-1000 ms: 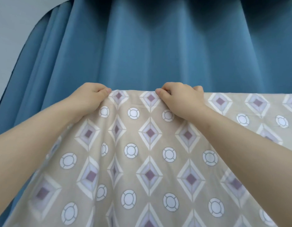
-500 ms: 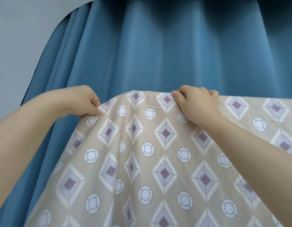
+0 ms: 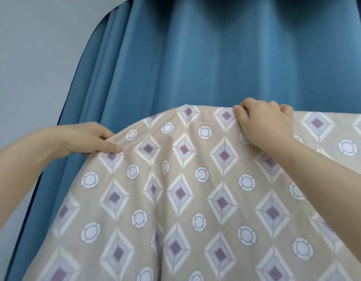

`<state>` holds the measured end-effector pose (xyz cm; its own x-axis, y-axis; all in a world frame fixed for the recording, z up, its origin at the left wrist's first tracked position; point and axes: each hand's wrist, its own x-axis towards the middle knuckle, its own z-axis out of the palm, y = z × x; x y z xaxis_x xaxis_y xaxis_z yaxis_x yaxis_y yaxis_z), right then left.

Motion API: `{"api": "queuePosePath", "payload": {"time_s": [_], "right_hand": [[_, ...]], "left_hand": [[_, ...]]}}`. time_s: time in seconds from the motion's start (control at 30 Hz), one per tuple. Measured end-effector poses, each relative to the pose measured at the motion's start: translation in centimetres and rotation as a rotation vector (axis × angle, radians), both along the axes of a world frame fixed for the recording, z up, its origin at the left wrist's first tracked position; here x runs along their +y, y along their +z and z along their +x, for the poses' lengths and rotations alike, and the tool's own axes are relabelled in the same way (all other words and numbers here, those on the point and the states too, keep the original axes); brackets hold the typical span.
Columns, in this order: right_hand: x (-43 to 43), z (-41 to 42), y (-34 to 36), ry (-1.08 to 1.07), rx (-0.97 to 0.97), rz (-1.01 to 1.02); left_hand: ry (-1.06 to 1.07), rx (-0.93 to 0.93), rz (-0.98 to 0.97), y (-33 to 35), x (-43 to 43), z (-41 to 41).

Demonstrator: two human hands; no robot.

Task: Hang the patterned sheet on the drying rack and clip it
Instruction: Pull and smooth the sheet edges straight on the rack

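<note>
Head view: patterned sheet draped up high, filling the lower frame in front of a blue curtain, grey wall off to the left. Held at 2 spots along the top fold. Lower and out at the side edge, left hand, thumb laid flat on the cloth, other digits curled behind, pinching the hem. Higher, on the crest, right hand, fingers hooked over the far side, gripping the fold. Probably spreading the cloth sideways to flatten it over a bar beneath; rack hidden, so cannot tell. Long axis of the top fold running left to right, sagging toward the left hand; rest of the sheet hanging down toward the camera. No clips in sight; clipping not yet done.
</note>
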<state>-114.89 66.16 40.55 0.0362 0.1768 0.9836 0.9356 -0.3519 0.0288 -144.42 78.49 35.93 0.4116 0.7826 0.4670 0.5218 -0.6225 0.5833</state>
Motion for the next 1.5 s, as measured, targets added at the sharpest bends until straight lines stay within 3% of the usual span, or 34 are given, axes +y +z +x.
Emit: {"api": "queuePosePath", "payload": {"time_s": [0.07,0.13,0.27,0.33,0.4,0.47,0.53,0.63,0.67,0.7,0.83,0.97,1.2,1.27,1.4,1.5], "right_hand": [[0.4,-0.3,0.0,-0.001,-0.005,-0.002],[0.7,-0.7,-0.2,-0.008,-0.014,0.007],[0.8,-1.0,-0.7,-0.009,-0.031,0.049],[0.9,-1.2,-1.1,-0.002,-0.034,0.061],[1.1,-1.4,-1.4,0.009,-0.031,0.035],[1.2,-1.9,-1.8,0.038,-0.036,-0.003],[1.4,-2.7,-2.0,0.095,-0.052,-0.041],[1.8,-4.7,-2.0,0.172,-0.093,-0.107],[2.0,-5.4,-1.9,0.19,-0.103,-0.127],[2.1,-6.1,-1.9,0.208,-0.108,-0.146],[2.6,-8.0,-1.3,0.266,-0.076,-0.207],[2.9,-9.0,-1.3,0.262,-0.056,-0.22],[3.9,-10.0,-1.9,0.202,-0.13,-0.17],[4.3,-10.2,-2.0,0.207,-0.121,-0.164],[5.2,-10.3,-3.6,0.211,-0.061,-0.162],[6.0,-10.6,-5.5,0.218,-0.035,-0.187]], "left_hand": [[0.122,-0.198,0.106,0.2,0.7,-0.1],[0.096,-0.299,0.089,-0.5,0.9,0.0],[0.082,-0.092,0.009,-2.3,0.2,-1.0],[0.258,0.002,0.175,-2.5,-0.3,-1.4],[0.478,-0.096,0.403,-2.5,-0.6,-1.3],[0.496,-0.223,0.492,-2.9,-1.1,-0.7],[0.273,-0.253,0.346,-3.3,-1.9,-0.2],[-0.223,-0.302,-0.094,-3.9,-4.5,0.3],[-0.295,-0.329,-0.213,-4.2,-4.8,0.3],[-0.289,-0.347,-0.264,-4.6,-4.7,0.6],[0.083,-0.218,-0.017,-6.1,-3.1,1.5],[-0.163,-0.024,-0.338,-7.3,-2.0,1.7],[-0.205,0.287,-0.271,-5.1,0.7,1.5],[-0.153,0.176,-0.199,-3.4,1.6,-0.1],[-0.025,-0.468,0.034,-2.5,4.2,-2.8],[-0.094,-0.355,-0.087,-5.1,5.6,-2.3]]}}
